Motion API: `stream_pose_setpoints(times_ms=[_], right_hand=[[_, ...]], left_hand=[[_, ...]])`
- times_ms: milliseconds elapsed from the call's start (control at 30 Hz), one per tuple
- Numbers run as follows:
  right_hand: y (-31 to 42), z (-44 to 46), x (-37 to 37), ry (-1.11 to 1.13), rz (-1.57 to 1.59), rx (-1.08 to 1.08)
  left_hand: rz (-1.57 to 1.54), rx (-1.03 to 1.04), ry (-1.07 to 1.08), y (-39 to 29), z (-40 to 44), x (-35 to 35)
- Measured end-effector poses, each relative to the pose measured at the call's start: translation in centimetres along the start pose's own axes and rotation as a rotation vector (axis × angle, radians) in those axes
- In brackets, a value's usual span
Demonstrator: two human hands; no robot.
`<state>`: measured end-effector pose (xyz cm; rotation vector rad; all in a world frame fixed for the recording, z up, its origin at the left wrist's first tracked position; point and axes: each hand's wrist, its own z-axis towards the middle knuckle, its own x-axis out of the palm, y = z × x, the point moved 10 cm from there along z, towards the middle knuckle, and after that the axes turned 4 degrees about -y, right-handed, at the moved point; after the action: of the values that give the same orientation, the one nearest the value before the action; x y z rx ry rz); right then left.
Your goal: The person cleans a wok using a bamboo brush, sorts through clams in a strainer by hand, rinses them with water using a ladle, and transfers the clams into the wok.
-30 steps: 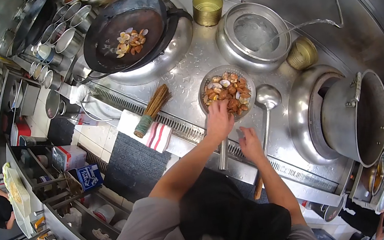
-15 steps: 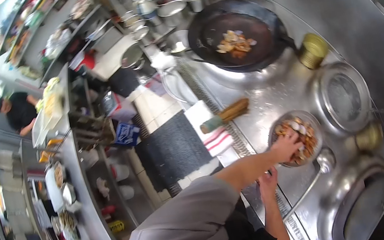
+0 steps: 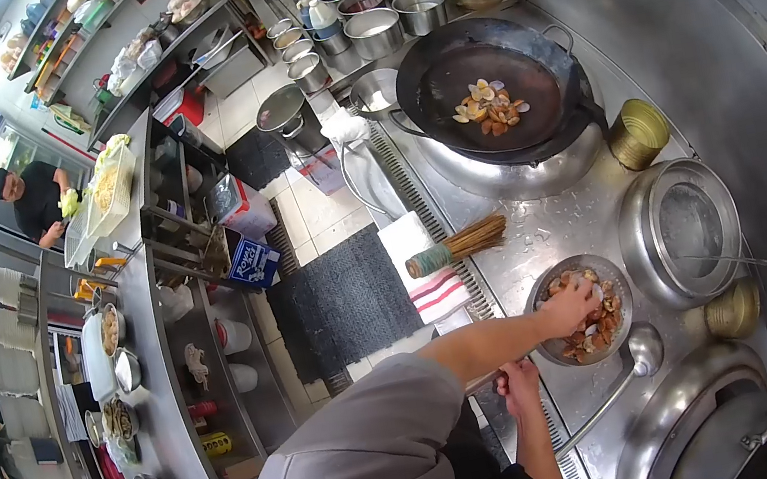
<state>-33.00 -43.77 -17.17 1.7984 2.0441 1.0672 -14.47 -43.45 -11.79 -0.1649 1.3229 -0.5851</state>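
My left hand (image 3: 569, 304) reaches into a round metal strainer (image 3: 618, 289), its fingers curled among brown-shelled clams (image 3: 595, 340). The fingertips are partly hidden in the shells. Below it, my right hand (image 3: 519, 385) is closed around the strainer's handle (image 3: 482, 382), and my left forearm crosses above that grip. Several opened clams (image 3: 490, 107) lie in the bottom of a large black wok (image 3: 430, 74) on the far burner. A long-handled ladle (image 3: 645, 350) rests on the steel counter (image 3: 544, 228) beside the strainer.
A bamboo brush (image 3: 466, 244) and a striped towel (image 3: 431, 282) lie along the counter's near edge. Water runs into a steel pot (image 3: 643, 242) at the right. Gold-coloured cans (image 3: 638, 134) stand nearby. Metal containers (image 3: 374, 33) line the back. Another person (image 3: 40, 206) stands far left.
The view has shifted slightly and become sharper. My left hand stays in the strainer among the clams, and my right hand has moved a little to the left with the handle.
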Motion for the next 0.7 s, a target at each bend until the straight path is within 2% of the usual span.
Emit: stream_pose_setpoints(times_ms=[33, 67, 167, 200, 233, 267, 333, 433, 467, 567, 700], right_hand=[[0.3, -0.2, 0.1, 0.015, -0.062, -0.025], [1.2, -0.8, 0.7, 0.017, -0.117, -0.047], [2.4, -2.6, 0.3, -0.007, -0.344, -0.039], [2.7, -2.2, -1.3, -0.088, -0.538, -0.226], [2.9, -2.2, -2.7, -0.166, -0.746, -0.402], [3.8, -3.5, -4.5, -0.252, -0.757, -0.427], [6.7, -6.5, -6.0, -0.379, -0.795, -0.486], [10.0, -11.9, -11.2, -0.71, -0.816, -0.596], [10.5, -13.8, -12.7, -0.831, -0.843, -0.638], [11.5, -17.7, -15.5, -0.967, -0.864, -0.66], [14.2, -18.2, -14.3, -0.922, -0.782, -0.767]], left_hand=[[-0.2, -0.107, 0.113, 0.9, 0.4, 0.2], [-0.281, -0.047, -0.088, 0.8, 1.0, -3.2], [-0.698, -0.211, -0.158, 2.9, 1.4, -4.1], [-0.754, -0.166, -0.128, 3.3, 2.1, -3.4], [-1.074, -0.329, -0.122, 3.9, 1.9, -3.3], [-1.433, -0.674, 0.086, 4.3, 0.9, -2.1], [-1.854, -0.734, -0.015, 3.8, 1.2, -4.1], [-2.308, -0.827, 0.03, 2.7, 1.0, -4.8], [-2.375, -0.871, 0.022, 2.5, 0.8, -4.6], [-2.562, -0.984, 0.002, 1.4, 0.5, -4.2], [-2.698, -0.949, 0.092, -0.3, 0.4, -3.3]])
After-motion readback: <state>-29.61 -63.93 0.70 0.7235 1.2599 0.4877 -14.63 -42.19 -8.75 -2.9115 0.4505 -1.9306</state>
